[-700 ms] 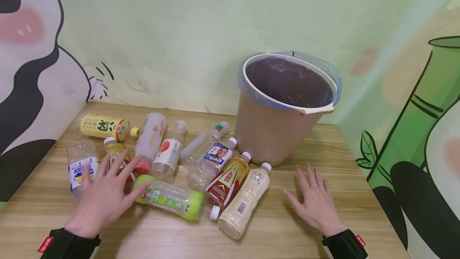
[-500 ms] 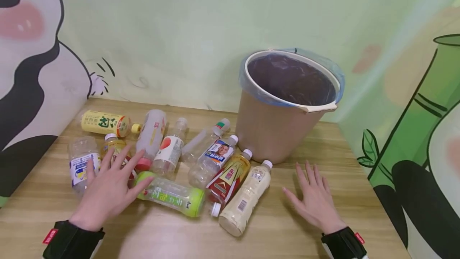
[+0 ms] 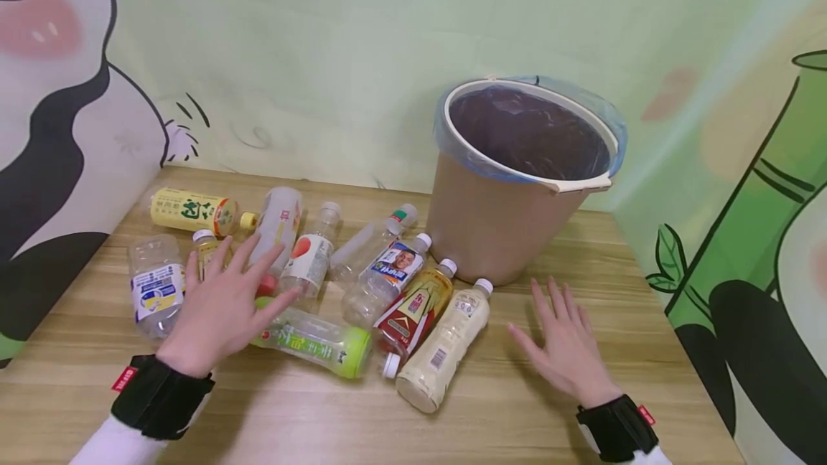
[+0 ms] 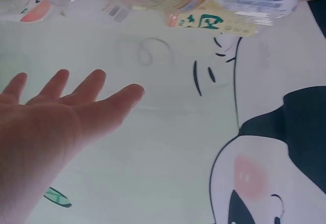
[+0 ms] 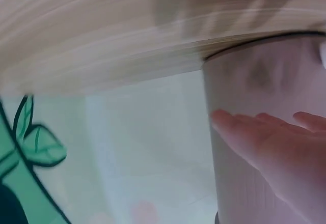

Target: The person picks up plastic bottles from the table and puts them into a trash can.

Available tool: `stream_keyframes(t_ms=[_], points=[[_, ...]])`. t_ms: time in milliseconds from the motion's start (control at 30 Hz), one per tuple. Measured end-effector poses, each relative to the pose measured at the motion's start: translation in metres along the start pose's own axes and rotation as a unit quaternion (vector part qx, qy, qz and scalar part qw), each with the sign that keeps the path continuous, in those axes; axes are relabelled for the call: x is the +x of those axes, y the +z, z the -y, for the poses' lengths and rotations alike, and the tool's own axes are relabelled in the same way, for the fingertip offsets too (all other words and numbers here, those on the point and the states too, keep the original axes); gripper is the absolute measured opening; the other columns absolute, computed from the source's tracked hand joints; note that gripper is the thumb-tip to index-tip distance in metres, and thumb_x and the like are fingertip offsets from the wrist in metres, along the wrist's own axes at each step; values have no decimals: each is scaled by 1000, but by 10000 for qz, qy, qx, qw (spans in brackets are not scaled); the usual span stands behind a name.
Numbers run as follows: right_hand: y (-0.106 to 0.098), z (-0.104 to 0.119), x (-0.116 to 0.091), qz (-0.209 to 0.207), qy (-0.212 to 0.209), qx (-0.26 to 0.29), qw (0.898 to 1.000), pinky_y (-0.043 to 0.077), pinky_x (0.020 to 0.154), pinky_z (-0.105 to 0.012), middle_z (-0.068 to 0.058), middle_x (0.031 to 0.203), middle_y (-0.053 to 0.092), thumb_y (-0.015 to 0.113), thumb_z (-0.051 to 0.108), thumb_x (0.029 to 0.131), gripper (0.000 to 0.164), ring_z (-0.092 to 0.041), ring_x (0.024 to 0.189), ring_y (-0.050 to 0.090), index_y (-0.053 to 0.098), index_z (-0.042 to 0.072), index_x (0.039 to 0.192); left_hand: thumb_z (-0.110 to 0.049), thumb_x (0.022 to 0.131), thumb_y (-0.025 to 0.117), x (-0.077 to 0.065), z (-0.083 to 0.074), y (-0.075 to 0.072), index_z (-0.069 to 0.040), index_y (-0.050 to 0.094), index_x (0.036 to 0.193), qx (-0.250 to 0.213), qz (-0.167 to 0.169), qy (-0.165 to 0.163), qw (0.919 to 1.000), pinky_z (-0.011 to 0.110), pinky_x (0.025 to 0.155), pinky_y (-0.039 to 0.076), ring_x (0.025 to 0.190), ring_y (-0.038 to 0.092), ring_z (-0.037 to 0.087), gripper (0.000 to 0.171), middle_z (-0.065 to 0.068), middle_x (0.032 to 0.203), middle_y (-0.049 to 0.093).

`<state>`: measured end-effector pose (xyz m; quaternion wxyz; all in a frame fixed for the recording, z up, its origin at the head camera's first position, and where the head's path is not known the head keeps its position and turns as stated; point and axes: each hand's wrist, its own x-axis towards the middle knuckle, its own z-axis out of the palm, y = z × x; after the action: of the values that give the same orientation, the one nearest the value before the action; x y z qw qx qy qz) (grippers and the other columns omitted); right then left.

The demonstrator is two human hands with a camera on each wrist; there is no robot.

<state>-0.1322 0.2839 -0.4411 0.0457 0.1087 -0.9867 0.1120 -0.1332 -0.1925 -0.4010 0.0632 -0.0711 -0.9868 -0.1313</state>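
**Left hand [image 3: 218,311] fanning wide, right hand [image 3: 567,352] spreading less**

The left hand is showing its back, its fingers [image 3: 244,253] stretching apart and its thumb [image 3: 278,307] pointing inward. The right hand is also showing its back, its fingers [image 3: 557,301] lying straight and closer together, its thumb [image 3: 528,347] angling inward. Both forearms [image 3: 119,443] are slanting inward from below.

This looks like a small staged corner, though the kind of building around it cannot be told. A backdrop [image 3: 349,77] printed with a cartoon panda [image 3: 58,128] and green bamboo [image 3: 788,142] encloses the back and sides of a wood-grain table [image 3: 323,422], where a lined bin [image 3: 491,221] stands beside drink bottles [image 3: 446,350].
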Motion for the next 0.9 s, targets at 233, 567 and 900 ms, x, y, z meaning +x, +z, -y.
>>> stream_keyframes(t_ms=[233,567,900], points=[[-7,16,10,-78,-184,1339,9908,27,118,-67,-28,163,28,49,43,104,71,-48,149,29,27,4,159,-51,98,56,22,-9,-7,-14,37,155,-122,223,-164,9995,84,108,19,143,25,60,71,28,162,27],[-25,62,35,220,98,4469,8943,52,107,-40,-27,146,52,53,16,104,48,-28,127,60,45,-3,147,-38,98,56,67,-8,-8,-3,37,152,-250,773,-698,9943,70,86,50,110,54,60,67,41,136,47],[-22,105,56,1372,794,6833,7128,53,105,-28,-25,150,45,40,16,106,53,-20,125,62,28,-1,154,-26,94,59,86,-2,8,5,41,138,-234,1025,-1197,9872,60,73,54,97,59,53,57,41,116,53]])
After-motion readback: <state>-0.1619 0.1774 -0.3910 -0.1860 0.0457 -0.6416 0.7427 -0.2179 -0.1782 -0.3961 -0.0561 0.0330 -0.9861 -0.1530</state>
